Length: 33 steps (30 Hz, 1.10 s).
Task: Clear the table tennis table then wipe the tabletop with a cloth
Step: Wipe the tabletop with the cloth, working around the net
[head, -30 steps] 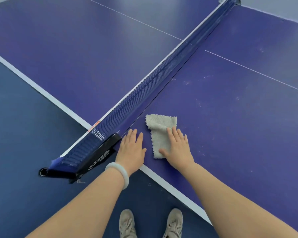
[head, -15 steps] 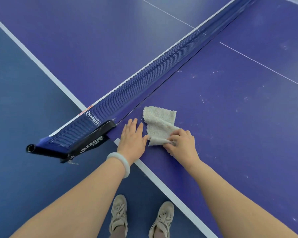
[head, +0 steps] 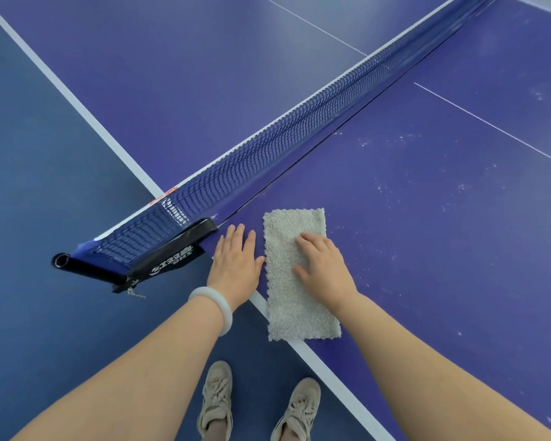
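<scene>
Right hand (head: 323,268) presses flat on cloth (head: 295,313) — left hand (head: 236,259) flat on tabletop (head: 442,233), thumb maybe touching cloth.

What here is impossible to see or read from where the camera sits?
All in the head view:
The tabletop under the cloth is covered by it and the right hand, so any dust there is unseen.
The net runs off the top edge, hiding its far end.
The tabletop's far and right parts are cut off by the frame, so whether it is fully cleared is unknown.
The red label on the net is too small to read.
</scene>
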Tool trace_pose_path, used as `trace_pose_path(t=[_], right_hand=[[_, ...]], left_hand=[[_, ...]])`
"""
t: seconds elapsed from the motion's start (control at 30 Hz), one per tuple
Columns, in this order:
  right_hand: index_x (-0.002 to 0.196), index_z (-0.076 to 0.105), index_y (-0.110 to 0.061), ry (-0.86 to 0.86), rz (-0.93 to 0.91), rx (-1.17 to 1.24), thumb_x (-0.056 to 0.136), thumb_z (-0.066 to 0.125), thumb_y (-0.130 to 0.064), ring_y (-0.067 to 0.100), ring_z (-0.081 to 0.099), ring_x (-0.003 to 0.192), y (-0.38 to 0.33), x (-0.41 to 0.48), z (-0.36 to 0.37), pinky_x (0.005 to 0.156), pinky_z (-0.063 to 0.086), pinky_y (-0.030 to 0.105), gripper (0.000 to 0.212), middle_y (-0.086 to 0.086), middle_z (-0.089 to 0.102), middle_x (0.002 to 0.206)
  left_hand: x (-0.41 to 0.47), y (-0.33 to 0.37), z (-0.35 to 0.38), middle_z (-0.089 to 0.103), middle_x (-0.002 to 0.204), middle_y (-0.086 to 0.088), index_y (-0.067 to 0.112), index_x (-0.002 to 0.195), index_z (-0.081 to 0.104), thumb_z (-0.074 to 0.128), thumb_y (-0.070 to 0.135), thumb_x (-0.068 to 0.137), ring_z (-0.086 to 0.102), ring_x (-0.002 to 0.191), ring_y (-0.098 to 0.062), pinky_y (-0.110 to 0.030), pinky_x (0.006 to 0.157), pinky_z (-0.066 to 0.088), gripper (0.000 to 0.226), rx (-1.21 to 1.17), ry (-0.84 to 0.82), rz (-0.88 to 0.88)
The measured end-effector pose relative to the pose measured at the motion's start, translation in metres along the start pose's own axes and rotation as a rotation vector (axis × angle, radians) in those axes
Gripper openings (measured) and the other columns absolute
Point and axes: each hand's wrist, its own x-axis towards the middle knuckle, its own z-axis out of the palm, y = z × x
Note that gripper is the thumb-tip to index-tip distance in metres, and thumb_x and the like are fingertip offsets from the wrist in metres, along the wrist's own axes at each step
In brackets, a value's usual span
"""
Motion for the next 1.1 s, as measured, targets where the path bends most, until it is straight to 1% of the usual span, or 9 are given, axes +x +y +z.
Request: trace_pose_path(t=[0.13, 0.23, 0.4, 0.53, 0.63, 0.83, 0.9, 1.0, 1.1], right_hand=[[0.158, 0.019, -0.017, 0.044, -0.069, -0.223, 0.100, 0.047, -0.040, 0.020, -0.002, 0.154, -0.010, 0.002, 0.019, 0.124, -0.009, 0.038, 0.069, 0.003, 0.007, 0.167], [0.160, 0.003, -0.019, 0.015, -0.123, -0.213, 0.105, 0.027, -0.045, 0.016, -0.017, 0.152, -0.020, 0.003, 0.040, 0.125, -0.008, 0.041, 0.065, 0.000, -0.009, 0.166], [0.159, 0.000, -0.025, 0.047, -0.134, -0.314, 0.105, 0.010, -0.048, 0.014, -0.013, 0.153, -0.002, 0.042, 0.037, 0.125, -0.007, 0.043, 0.060, -0.005, -0.010, 0.166], [0.159, -0.001, -0.032, 0.072, 0.062, -0.278, 0.103, 0.012, -0.050, 0.018, -0.016, 0.152, -0.005, 0.055, 0.036, 0.122, -0.015, 0.046, 0.060, -0.004, -0.012, 0.166], [0.160, 0.006, -0.029, 0.078, -0.036, -0.251, 0.104, 0.015, -0.048, 0.018, -0.010, 0.154, -0.020, 0.013, 0.052, 0.124, -0.003, 0.047, 0.060, -0.005, -0.004, 0.167], [0.160, 0.007, -0.029, 0.010, -0.215, -0.322, 0.106, 0.015, -0.048, 0.019, -0.006, 0.154, -0.040, 0.011, 0.067, 0.123, 0.004, 0.050, 0.058, -0.004, -0.001, 0.168], [0.160, 0.002, -0.031, -0.002, -0.206, -0.322, 0.105, 0.009, -0.050, 0.018, -0.013, 0.153, -0.047, 0.042, 0.062, 0.124, -0.003, 0.049, 0.059, -0.006, -0.008, 0.167], [0.159, -0.004, -0.032, -0.003, -0.115, -0.307, 0.104, 0.009, -0.048, 0.018, -0.019, 0.152, -0.056, 0.071, 0.059, 0.123, -0.008, 0.049, 0.059, -0.006, -0.013, 0.166], [0.160, -0.001, -0.029, 0.024, -0.135, -0.293, 0.105, 0.011, -0.049, 0.019, -0.016, 0.153, -0.065, 0.057, 0.068, 0.124, -0.005, 0.050, 0.059, -0.004, -0.008, 0.167]], left_hand=[[0.002, -0.010, 0.008, -0.007, 0.164, -0.010, 0.015, 0.157, 0.002, 0.029, 0.041, 0.104, -0.009, 0.151, -0.025, -0.039, 0.122, -0.001, 0.064, 0.019, 0.043, 0.019], [0.004, -0.020, 0.015, -0.018, 0.163, -0.009, 0.021, 0.156, -0.010, 0.022, 0.047, 0.103, -0.017, 0.150, -0.024, -0.038, 0.122, -0.007, 0.067, 0.015, 0.062, 0.015], [0.006, -0.027, 0.021, -0.031, 0.158, -0.003, 0.027, 0.150, -0.023, 0.010, 0.053, 0.099, -0.033, 0.144, -0.017, -0.034, 0.119, -0.018, 0.066, 0.000, 0.072, 0.070], [0.000, -0.037, 0.016, -0.023, 0.161, 0.001, 0.025, 0.155, -0.009, 0.023, 0.043, 0.104, -0.027, 0.145, -0.011, -0.027, 0.117, -0.017, 0.063, -0.143, 0.063, 0.081], [-0.011, -0.047, 0.009, -0.014, 0.163, 0.005, 0.018, 0.157, 0.002, 0.029, 0.031, 0.106, -0.019, 0.148, -0.008, -0.028, 0.122, -0.006, 0.059, -0.239, 0.114, 0.102], [-0.035, -0.065, 0.007, 0.037, 0.151, -0.012, 0.007, 0.146, 0.041, 0.062, 0.020, 0.093, 0.035, 0.140, -0.028, -0.048, 0.113, 0.035, 0.058, -0.203, 0.335, -0.081], [-0.031, -0.074, 0.006, 0.030, 0.157, -0.014, 0.008, 0.150, 0.034, 0.059, 0.033, 0.095, 0.027, 0.146, -0.030, -0.048, 0.117, 0.027, 0.066, -0.082, 0.309, -0.143], [-0.022, -0.089, 0.004, -0.004, 0.165, -0.005, 0.018, 0.157, 0.008, 0.026, 0.055, 0.099, -0.007, 0.152, -0.022, -0.044, 0.123, 0.001, 0.071, -0.001, 0.205, -0.170], [-0.021, -0.095, 0.007, -0.021, 0.162, 0.000, 0.022, 0.157, -0.006, 0.011, 0.062, 0.096, -0.023, 0.148, -0.017, -0.041, 0.122, -0.010, 0.075, 0.019, 0.155, -0.164]])
